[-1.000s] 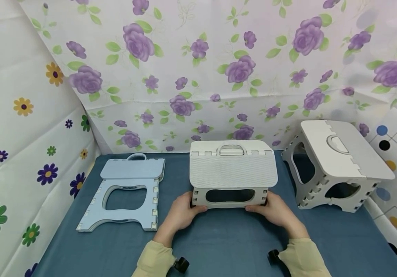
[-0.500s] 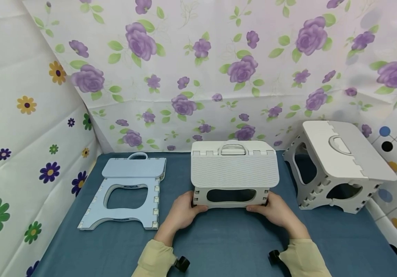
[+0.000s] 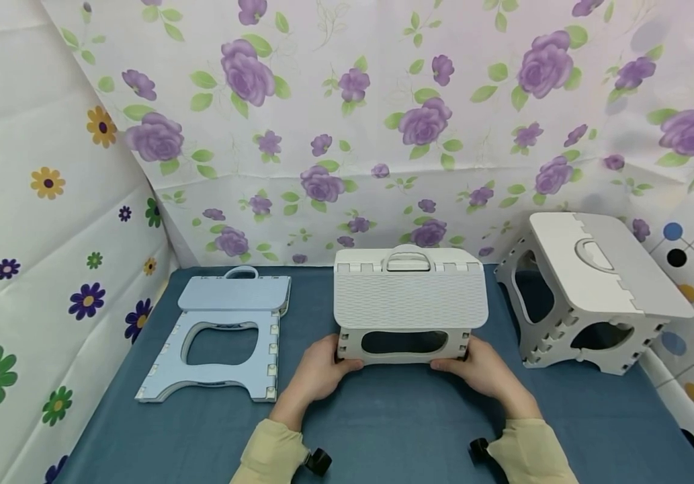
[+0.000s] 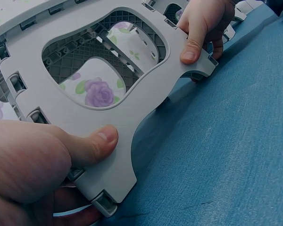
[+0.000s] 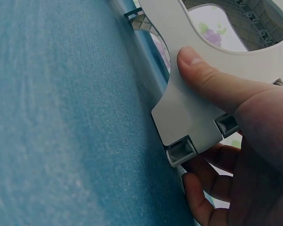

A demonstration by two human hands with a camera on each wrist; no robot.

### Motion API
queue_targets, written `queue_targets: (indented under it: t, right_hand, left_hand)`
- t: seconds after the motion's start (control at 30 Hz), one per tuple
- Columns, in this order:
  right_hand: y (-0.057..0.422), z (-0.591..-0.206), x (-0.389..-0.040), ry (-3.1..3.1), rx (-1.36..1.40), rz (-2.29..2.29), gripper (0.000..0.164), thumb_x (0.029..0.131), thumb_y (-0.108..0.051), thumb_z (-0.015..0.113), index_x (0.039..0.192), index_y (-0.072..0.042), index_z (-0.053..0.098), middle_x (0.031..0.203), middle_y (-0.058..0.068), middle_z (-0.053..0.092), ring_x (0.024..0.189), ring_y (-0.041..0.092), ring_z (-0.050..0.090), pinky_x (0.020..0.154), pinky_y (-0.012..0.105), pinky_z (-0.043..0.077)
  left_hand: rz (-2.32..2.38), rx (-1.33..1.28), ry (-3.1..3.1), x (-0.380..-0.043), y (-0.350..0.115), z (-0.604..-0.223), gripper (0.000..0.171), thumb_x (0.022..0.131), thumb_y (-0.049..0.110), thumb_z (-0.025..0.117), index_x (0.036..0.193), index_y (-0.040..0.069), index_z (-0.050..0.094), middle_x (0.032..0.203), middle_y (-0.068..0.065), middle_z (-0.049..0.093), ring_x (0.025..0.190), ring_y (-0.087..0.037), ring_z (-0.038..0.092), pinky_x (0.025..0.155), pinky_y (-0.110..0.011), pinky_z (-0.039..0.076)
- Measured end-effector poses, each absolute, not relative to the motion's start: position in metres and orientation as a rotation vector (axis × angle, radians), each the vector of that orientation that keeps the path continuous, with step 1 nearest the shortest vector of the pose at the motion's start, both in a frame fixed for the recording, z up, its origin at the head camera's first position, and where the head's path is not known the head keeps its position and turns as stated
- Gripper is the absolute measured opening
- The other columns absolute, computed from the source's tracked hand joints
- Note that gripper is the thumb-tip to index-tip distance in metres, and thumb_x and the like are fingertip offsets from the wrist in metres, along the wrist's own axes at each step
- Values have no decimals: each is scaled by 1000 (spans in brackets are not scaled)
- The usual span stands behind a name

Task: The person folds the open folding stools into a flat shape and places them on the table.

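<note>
A white folding step stool (image 3: 410,299) with a ribbed top and a carry handle stands unfolded at the middle of the table. My left hand (image 3: 318,368) grips its near left leg, the thumb (image 4: 101,143) on the front panel and the fingers curled behind the edge. On the opposite side my right hand (image 3: 484,366) holds the near right leg the same way, with its thumb (image 5: 198,70) across the panel. Both wrist views show the feet of the stool at the blue cloth. Its far legs are mostly hidden below the top in the head view.
To the left lies a light blue folding stool (image 3: 232,296), folded flat. Another white folding stool (image 3: 600,269) stands unfolded at the right, turned at an angle. A blue cloth (image 3: 407,423) covers the table. Behind it hangs a flowered curtain (image 3: 377,121).
The head view has shifted slightly. Both hands keep their hold on the middle stool, and none of the stools has visibly moved.
</note>
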State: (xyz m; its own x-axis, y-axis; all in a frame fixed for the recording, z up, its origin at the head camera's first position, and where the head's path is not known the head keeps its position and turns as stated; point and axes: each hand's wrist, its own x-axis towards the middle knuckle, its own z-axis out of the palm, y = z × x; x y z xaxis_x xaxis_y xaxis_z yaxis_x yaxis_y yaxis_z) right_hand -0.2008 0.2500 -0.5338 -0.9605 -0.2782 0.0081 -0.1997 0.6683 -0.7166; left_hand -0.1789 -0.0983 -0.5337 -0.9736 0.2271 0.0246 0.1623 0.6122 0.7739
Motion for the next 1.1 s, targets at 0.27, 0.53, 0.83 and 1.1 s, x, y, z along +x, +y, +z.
queue_targets:
  t: [0.27, 0.53, 0.83, 1.1]
  right_hand:
    - [250, -538, -202, 2769, -396, -1194, 58, 89, -45, 88, 134, -14, 68, 114, 1, 73, 99, 18, 65, 88, 46, 52]
    - [251, -538, -203, 2767, -408, -1180, 59, 91, -47, 87, 136, -14, 67, 118, 1, 72, 103, 18, 66, 89, 46, 52]
    - [249, -535, -201, 2782, -432, -1183, 60, 92, -46, 86, 137, -11, 67, 119, 4, 72, 102, 18, 66, 88, 46, 52]
    - [248, -538, -202, 2769, -428, -1191, 57, 91, -45, 87, 135, -14, 68, 117, 2, 72, 100, 18, 65, 88, 45, 52]
  left_hand:
    - [1322, 343, 2747, -177, -98, -533, 43, 97, 32, 83, 127, 4, 70, 111, -8, 74, 93, -23, 71, 81, -44, 57]
    - [1336, 350, 2739, -177, -98, -533, 43, 97, 31, 83, 127, 4, 70, 111, -9, 74, 94, -24, 72, 82, -44, 58]
    - [1334, 350, 2748, -178, -97, -534, 40, 97, 30, 83, 125, 5, 71, 110, -7, 75, 93, -22, 71, 81, -43, 57]
    - [1350, 351, 2735, -177, -98, -534, 40, 97, 29, 84, 126, 5, 70, 110, -7, 75, 94, -22, 72, 82, -43, 58]
